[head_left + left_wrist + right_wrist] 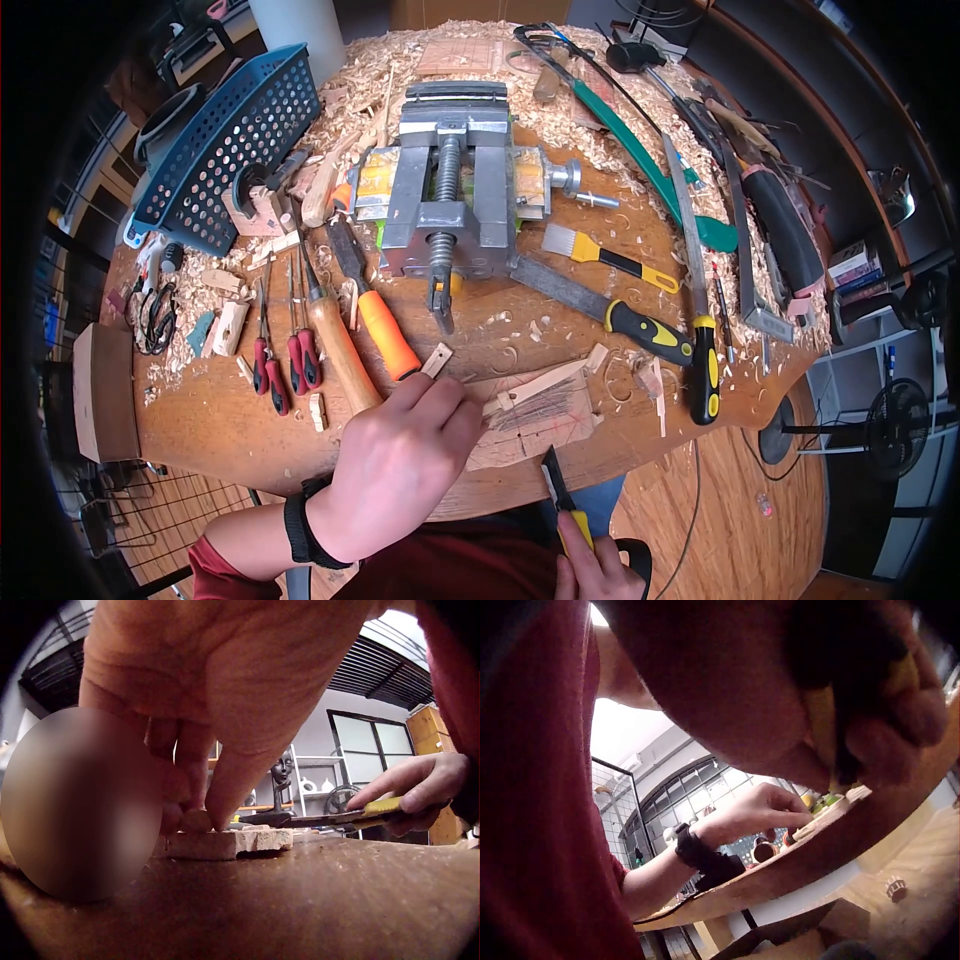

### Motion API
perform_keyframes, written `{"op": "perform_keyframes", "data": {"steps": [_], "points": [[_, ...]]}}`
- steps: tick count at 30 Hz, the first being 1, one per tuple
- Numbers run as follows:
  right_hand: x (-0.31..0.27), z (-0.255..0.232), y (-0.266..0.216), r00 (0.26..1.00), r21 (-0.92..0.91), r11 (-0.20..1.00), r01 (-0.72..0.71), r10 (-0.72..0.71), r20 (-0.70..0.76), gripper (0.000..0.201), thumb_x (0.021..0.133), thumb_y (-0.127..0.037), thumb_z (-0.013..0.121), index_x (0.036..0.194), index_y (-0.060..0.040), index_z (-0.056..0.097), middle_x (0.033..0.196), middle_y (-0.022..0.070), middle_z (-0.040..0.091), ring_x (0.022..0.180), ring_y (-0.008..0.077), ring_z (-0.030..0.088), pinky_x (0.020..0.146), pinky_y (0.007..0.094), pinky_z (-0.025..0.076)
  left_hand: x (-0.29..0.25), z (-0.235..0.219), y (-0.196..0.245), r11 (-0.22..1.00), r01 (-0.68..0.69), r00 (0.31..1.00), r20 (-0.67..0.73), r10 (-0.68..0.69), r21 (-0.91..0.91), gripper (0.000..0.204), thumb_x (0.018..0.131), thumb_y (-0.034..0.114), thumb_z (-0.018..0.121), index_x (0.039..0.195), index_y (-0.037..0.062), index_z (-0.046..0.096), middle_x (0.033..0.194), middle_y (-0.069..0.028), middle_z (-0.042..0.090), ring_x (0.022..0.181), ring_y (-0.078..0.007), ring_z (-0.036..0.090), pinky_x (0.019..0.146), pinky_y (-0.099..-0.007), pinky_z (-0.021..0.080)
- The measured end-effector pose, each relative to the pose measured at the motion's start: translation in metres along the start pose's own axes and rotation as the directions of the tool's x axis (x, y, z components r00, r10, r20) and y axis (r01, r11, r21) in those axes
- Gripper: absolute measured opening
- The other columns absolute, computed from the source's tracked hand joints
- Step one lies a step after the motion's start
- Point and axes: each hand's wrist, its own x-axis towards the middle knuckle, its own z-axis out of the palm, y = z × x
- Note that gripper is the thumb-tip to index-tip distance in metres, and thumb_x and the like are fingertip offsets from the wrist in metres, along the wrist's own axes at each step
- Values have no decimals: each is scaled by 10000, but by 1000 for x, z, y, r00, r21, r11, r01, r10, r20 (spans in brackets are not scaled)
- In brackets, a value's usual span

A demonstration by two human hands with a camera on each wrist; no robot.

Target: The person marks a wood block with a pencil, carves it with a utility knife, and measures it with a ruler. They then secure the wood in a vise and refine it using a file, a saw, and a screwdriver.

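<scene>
My left hand (pixel 405 465) reaches down over the near edge of a thin, pencil-marked wooden board (pixel 530 430), fingers bent. In the left wrist view its fingertips pinch a small piece of wood (pixel 198 820) right at the board's top; most of it is hidden behind the fingers. A narrow wooden strip (pixel 550 385) lies slantwise across the board, its near end close to these fingers. My right hand (pixel 598 572) grips a yellow-and-black utility knife (pixel 572 520) at the front edge of the table, the blade pointing up toward the board. A short wood piece with a hole (pixel 437 360) shows just beyond the left hand.
A metal vise (pixel 450 190) stands mid-table. Left of the hands lie an orange-handled chisel (pixel 387 335), a wooden-handled tool (pixel 340 350) and several red-handled tools (pixel 303 360). To the right are a rasp (pixel 650 333), a brush (pixel 610 258) and saws (pixel 640 160). Shavings surround a blue basket (pixel 235 150).
</scene>
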Motion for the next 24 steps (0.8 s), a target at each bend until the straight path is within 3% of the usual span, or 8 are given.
{"op": "perform_keyframes", "data": {"steps": [3,6,7,9,10,16,18,24], "points": [[-11,-6,7,999,73,997,-7,5,33,452,915,-83,617,1365,-105,576,911,173,647,615,321,623,555,398,519,-1,4,-1,998,-40,997,-57,42,43,151,724,92,660,864,38,649,854,-48,578,805,-209,605,631,-312,526],[-14,-10,14,992,317,942,108,-84,-89,403,905,20,586,1307,37,575,1143,235,666,820,370,642,702,393,542,-2,4,-2,997,-52,997,-60,56,58,154,729,95,658,871,36,648,847,-50,569,804,-210,603,632,-311,526],[-7,-7,20,958,277,929,246,-190,-214,430,942,-4,551,1368,38,507,1031,192,688,733,292,635,648,358,527,-2,5,-2,997,-52,996,-62,56,64,154,729,95,658,871,36,648,847,-50,569,804,-210,603,632,-311,526],[-21,-3,27,993,548,828,-120,111,50,481,976,-31,510,1442,26,404,914,131,671,656,192,588,600,299,495,-3,6,-2,998,-37,997,-72,41,55,161,730,93,645,881,38,649,847,-49,564,823,-206,608,639,-309,530],[-13,-1,24,995,616,784,-83,98,10,501,1002,-50,463,1483,-2,332,843,78,638,601,118,529,569,245,459,-3,5,-2,998,-35,997,-73,40,60,161,730,93,645,881,38,649,847,-49,564,823,-206,608,639,-309,530],[16,3,8,992,691,713,-123,87,86,462,1022,-34,412,1480,-38,357,892,72,662,584,96,532,550,224,462,-5,3,-2,998,-47,998,-47,48,29,201,743,94,627,934,40,655,857,-52,569,870,-204,620,655,-303,540],[23,5,2,990,697,704,-137,73,121,472,1021,-14,390,1490,-46,348,906,62,658,581,85,523,538,215,460,-5,2,-1,1000,-20,1000,-21,20,-5,150,833,136,720,953,51,692,918,-63,650,835,-230,657,684,-335,549],[35,9,-6,993,705,700,-115,56,107,491,1019,-9,378,1505,-56,335,879,41,632,571,68,490,534,210,447,-4,1,-4,999,-43,999,-11,43,-33,255,752,92,621,1000,44,654,892,-54,591,894,-210,628,674,-304,542]]}}
